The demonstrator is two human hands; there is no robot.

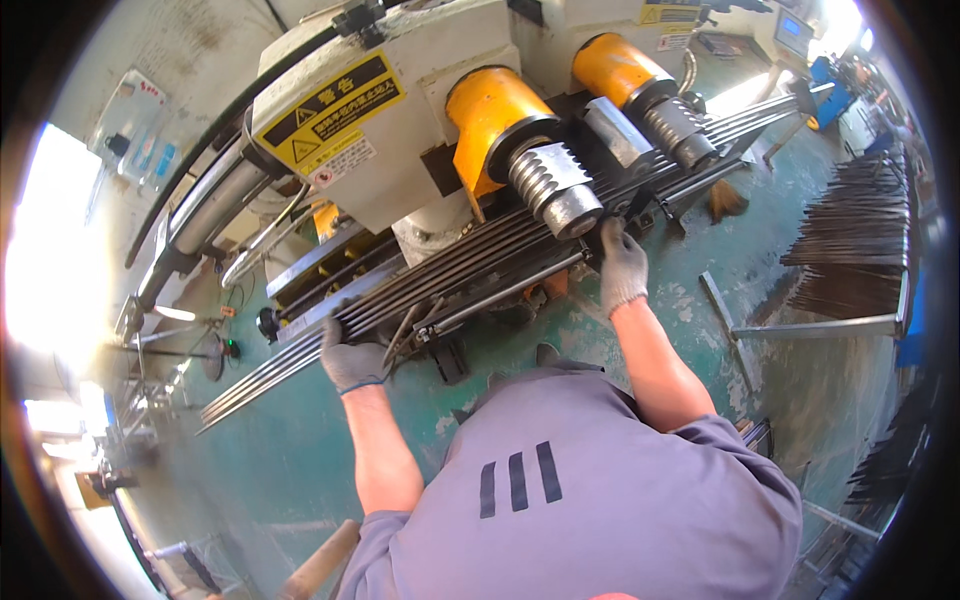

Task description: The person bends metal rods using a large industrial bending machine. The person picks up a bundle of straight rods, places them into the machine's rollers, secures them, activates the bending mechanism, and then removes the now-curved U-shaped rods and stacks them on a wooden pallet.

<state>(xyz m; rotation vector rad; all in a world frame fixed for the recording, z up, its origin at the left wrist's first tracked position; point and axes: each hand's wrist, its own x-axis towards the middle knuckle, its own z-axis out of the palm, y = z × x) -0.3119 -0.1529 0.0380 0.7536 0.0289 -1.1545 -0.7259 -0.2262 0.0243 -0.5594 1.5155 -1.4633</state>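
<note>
A bundle of several long, thin metal rods runs slantwise across the machine, from low at the left to high at the right. My left hand, in a grey glove with dark fingertips, is closed on the near side of the rods toward their left end. My right hand, gloved alike, is closed at the machine's near edge, just right of a ridged metal roller. Its fingertips reach in beside the rods, and what they grip is hidden. The ridged roller sticks out of an orange housing.
A second orange housing with its own ridged roller stands farther right. A light-coloured machine body bears yellow warning labels. At the right, a metal rack holds many dark rods. A broom head rests near the machine.
</note>
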